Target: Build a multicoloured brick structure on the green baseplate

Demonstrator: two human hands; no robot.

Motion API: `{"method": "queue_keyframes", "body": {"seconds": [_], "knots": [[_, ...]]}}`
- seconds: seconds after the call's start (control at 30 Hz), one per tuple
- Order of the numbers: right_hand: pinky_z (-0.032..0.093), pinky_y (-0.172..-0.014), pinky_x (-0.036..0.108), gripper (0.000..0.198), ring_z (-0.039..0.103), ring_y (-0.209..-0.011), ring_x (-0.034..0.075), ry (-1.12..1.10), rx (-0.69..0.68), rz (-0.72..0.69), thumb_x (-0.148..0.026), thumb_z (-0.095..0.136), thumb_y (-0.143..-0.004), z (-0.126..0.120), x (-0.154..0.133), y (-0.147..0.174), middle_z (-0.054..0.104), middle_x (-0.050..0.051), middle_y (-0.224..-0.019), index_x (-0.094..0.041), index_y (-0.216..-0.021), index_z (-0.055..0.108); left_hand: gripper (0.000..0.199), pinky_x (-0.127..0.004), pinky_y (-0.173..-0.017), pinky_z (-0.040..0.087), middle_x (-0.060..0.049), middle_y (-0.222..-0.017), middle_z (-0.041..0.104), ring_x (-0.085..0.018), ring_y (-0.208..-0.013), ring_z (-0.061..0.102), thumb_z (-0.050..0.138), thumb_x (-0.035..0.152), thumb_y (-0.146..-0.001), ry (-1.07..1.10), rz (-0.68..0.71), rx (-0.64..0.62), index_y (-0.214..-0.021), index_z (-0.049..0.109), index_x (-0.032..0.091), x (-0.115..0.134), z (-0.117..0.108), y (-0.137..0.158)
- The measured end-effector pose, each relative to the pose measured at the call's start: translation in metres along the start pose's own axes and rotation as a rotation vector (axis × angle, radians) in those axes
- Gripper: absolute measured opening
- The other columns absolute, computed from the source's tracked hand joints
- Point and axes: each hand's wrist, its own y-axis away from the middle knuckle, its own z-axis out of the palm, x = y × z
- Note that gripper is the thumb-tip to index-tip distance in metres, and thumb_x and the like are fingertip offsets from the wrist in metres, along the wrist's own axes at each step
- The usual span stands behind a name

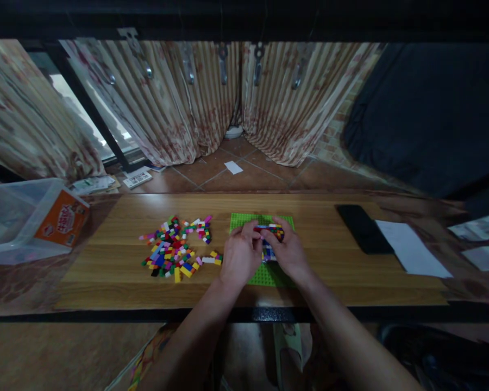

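A small multicoloured build of toy building bricks (269, 252) is over the green studded baseplate (264, 278). My left hand (241, 254) is closed at the left end of its upper row, thumb and fingertips pressed together there. From the right, my right hand (288, 251) grips the same build, with the thumb on the near side and the fingers curled behind. Fingers cover parts of the build, so whether a separate small brick is pinched in the left fingertips cannot be made out. Loose toy bricks (171, 252) of many colours lie in a spread pile left of the baseplate.
Right of the hands, a black flat object (362, 229) lies beside white paper (413, 248) on the wooden table (318, 293). A clear plastic bin (20, 217) with an orange label stands at the left. Striped curtains (179, 108) hang beyond the table.
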Motion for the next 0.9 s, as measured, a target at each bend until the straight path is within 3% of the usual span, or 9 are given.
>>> {"method": "queue_keyframes", "body": {"seconds": [0.23,0.33,0.57,0.77,0.9], "knots": [[0.046,-0.095,0.046,0.058,0.061,-0.107,0.028,-0.088,0.015,0.117,-0.063,0.047,-0.085,-0.007,0.001,-0.001,0.067,0.013,-0.116,-0.019,-0.12,0.061,0.046,-0.034,-0.093,0.051,-0.001,-0.099,0.075,-0.02,-0.1,0.067,0.054,0.01,-0.083,0.094,-0.017,-0.028,-0.128,0.051,0.019,0.0,-0.007,0.005],[0.046,-0.096,0.048,0.06,0.061,-0.11,0.029,-0.148,0.007,0.131,-0.064,0.053,-0.081,-0.01,0.001,-0.004,0.065,0.012,-0.118,-0.021,-0.122,0.059,0.046,-0.034,-0.091,0.053,-0.004,-0.101,0.075,-0.019,-0.095,0.069,0.051,0.008,-0.084,0.122,-0.069,0.009,-0.129,0.051,0.017,-0.007,-0.016,0.002],[0.038,-0.106,0.053,0.087,0.051,-0.126,0.032,-0.05,-0.287,-0.079,-0.046,0.08,-0.065,-0.03,0.006,-0.004,0.052,0.012,-0.139,-0.029,-0.14,0.04,0.028,-0.031,-0.081,0.055,-0.007,-0.095,0.075,-0.02,-0.086,0.07,0.052,0.009,-0.082,0.043,-0.258,0.161,-0.105,0.064,0.017,-0.053,-0.057,-0.006],[0.044,-0.1,0.054,0.078,0.06,-0.113,0.032,0.035,-0.378,-0.058,-0.038,0.074,-0.071,-0.037,0.006,-0.012,0.059,0.011,-0.13,-0.027,-0.141,0.04,0.019,-0.027,-0.071,0.052,-0.005,-0.077,0.072,-0.019,-0.077,0.067,0.053,0.014,-0.08,-0.053,-0.333,0.099,-0.09,0.069,0.017,-0.088,-0.086,-0.001],[0.047,-0.098,0.051,0.056,0.063,-0.108,0.03,0.005,-0.443,-0.054,-0.038,0.071,-0.072,-0.04,0.008,-0.021,0.065,0.008,-0.122,-0.026,-0.125,0.056,0.021,-0.028,-0.073,0.05,-0.006,-0.08,0.072,-0.019,-0.079,0.067,0.049,0.01,-0.079,-0.088,-0.309,-0.001,-0.08,0.07,0.016,-0.095,-0.094,0.002]]}}
